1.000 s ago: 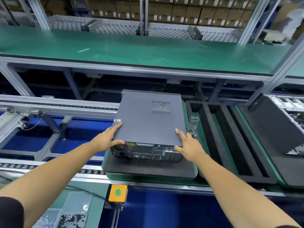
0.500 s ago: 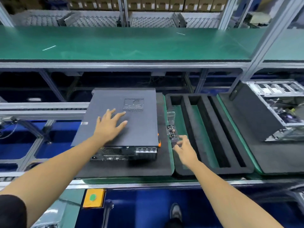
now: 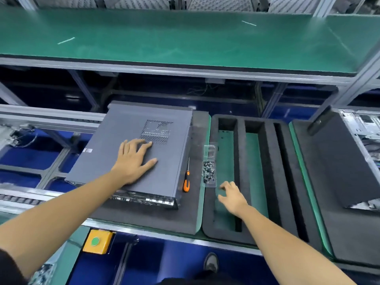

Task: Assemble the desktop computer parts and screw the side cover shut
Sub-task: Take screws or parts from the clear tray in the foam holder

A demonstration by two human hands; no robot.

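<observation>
A grey desktop computer case (image 3: 115,153) lies flat on a black foam pad (image 3: 144,217), its side cover with a vent grille facing up. My left hand (image 3: 133,161) rests flat on the cover with straight fingers. An orange-handled screwdriver (image 3: 186,182) lies on the pad just right of the case. A clear plastic tray of small dark screws (image 3: 209,172) sits beside it. My right hand (image 3: 232,196) hovers just below and right of the screw tray, fingers loosely bent, holding nothing.
A black foam insert with long slots (image 3: 267,171) lies to the right over a green base. Another open computer with a dark panel (image 3: 339,161) stands at far right. A green shelf (image 3: 185,42) runs behind. A yellow box with a green button (image 3: 96,241) sits below the conveyor rail.
My right hand left the case's near right corner and moved right to the screw tray. My left hand slid from the case's near left edge onto the cover top.
</observation>
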